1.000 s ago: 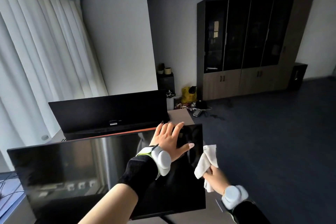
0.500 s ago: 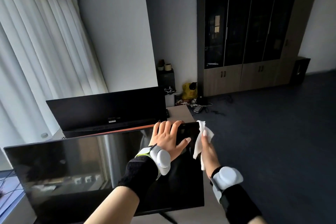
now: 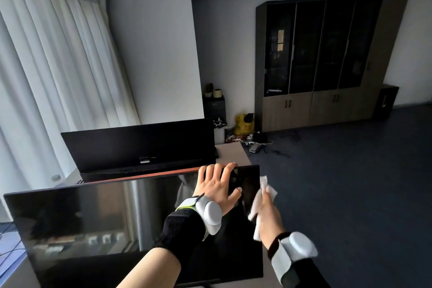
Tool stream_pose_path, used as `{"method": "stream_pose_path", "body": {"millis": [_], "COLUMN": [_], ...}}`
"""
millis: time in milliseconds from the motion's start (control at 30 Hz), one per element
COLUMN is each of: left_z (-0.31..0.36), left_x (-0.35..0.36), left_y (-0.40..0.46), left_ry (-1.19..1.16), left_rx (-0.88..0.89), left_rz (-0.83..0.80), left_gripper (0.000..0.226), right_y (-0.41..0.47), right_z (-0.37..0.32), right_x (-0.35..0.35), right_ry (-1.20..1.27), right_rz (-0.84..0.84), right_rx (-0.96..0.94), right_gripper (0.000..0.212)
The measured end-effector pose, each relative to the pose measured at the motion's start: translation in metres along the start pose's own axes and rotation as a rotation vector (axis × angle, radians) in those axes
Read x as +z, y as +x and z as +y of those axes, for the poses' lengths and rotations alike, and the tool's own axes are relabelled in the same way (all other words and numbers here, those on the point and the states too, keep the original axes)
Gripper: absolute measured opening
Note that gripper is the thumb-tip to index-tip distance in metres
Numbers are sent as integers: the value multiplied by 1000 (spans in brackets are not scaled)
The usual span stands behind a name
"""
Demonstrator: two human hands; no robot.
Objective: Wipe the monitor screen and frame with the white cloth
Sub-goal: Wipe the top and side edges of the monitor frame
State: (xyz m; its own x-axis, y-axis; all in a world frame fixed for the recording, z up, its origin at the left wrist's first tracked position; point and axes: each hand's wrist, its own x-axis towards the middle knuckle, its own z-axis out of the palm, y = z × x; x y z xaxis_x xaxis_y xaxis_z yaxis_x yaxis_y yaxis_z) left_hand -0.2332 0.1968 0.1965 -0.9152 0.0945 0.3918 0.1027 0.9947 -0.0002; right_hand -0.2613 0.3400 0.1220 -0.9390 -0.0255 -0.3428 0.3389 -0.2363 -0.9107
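Note:
A black monitor (image 3: 93, 222) with a glossy, dark screen stands right in front of me. My left hand (image 3: 218, 188) lies flat on the upper right part of the screen, its fingertips hooked over the top edge. My right hand (image 3: 268, 215) grips a crumpled white cloth (image 3: 260, 199) and presses it against the monitor's right edge, a little below the top right corner. Both wrists wear grey bands over black sleeves.
A second black monitor (image 3: 140, 145) stands behind the first, its back toward me, on a desk (image 3: 231, 151). White curtains (image 3: 46, 77) hang at the left. A dark cabinet (image 3: 327, 61) lines the far wall, with clutter (image 3: 247, 133) on the blue floor.
My right hand with the cloth rose from beside the monitor's right edge up to its top corner, then slid partway down that edge. My left hand stayed on the screen.

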Motion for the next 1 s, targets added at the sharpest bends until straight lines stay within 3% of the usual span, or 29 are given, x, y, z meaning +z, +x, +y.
{"method": "stream_pose_path", "body": {"millis": [133, 233, 433, 600, 700, 800, 933, 1000], "left_z": [2, 2, 3, 0, 0, 2, 2, 2], "left_x": [0, -1, -3, -6, -4, 1, 5, 6], "left_y": [2, 2, 0, 2, 2, 1, 4, 3], "left_ry": [-20, -18, -28, -45, -46, -37, -32, -35], "left_rx": [0, 10, 17, 6, 3, 0, -2, -4], "left_rz": [-10, -22, -12, 0, 9, -1, 22, 12], "left_gripper": [66, 66, 68, 69, 70, 71, 71, 71], "right_y": [-12, -11, -17, -11, -15, -20, -30, -34], "right_z": [-23, 7, 61, 7, -29, -33, 16, 47], "right_x": [17, 8, -17, 2, 17, 17, -1, -11], "right_ry": [63, -79, -187, -121, 6, -61, -203, -210], "right_rz": [-15, 31, 141, 86, 59, 72, 81, 127], "right_rx": [-145, -133, 196, -79, -121, -210, -58, 22], "right_gripper": [81, 72, 69, 60, 72, 70, 50, 50]}}
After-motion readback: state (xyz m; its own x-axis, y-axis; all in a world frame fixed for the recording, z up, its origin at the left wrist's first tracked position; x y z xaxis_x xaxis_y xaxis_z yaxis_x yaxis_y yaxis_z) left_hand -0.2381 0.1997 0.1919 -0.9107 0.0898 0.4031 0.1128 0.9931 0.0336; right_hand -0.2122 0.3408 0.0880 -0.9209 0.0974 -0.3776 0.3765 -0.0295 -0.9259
